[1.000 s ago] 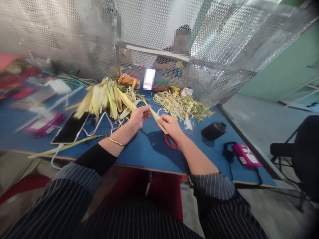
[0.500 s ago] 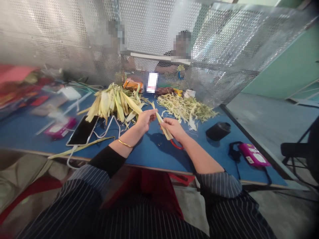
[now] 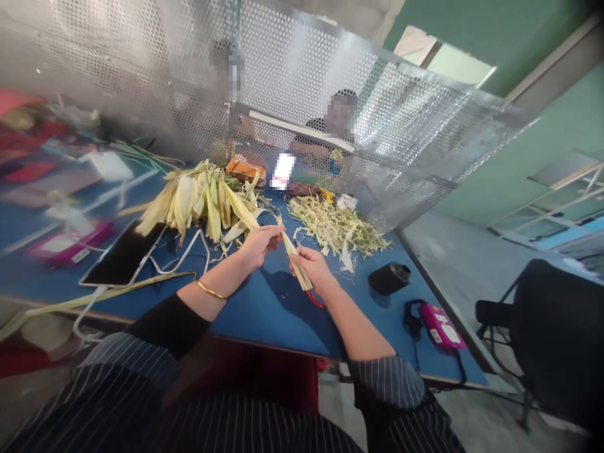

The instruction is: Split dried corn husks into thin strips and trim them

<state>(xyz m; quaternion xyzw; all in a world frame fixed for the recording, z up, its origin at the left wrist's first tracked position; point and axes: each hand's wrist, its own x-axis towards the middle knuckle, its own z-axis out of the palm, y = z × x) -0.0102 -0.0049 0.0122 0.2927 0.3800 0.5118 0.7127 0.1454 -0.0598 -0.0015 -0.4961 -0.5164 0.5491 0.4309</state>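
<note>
Pale husk strip (image 3: 289,243), two-handed
Left hand (image 3: 259,245) pinches its far end, right hand (image 3: 317,269) holds it nearer, each grip closed on it.

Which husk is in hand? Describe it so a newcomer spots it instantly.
Find the blue table, then the left hand and right hand over it. The pale husk slants between them. Unlike the leaf pile and shreds lying beyond, it's held.

The husk (image 3: 303,277) and right hand (image 3: 319,269) partly hide the red loop (image 3: 316,302); far-left clutter (image 3: 35,170) is blurred; the bright screen (image 3: 283,171) is unreadable.
</note>
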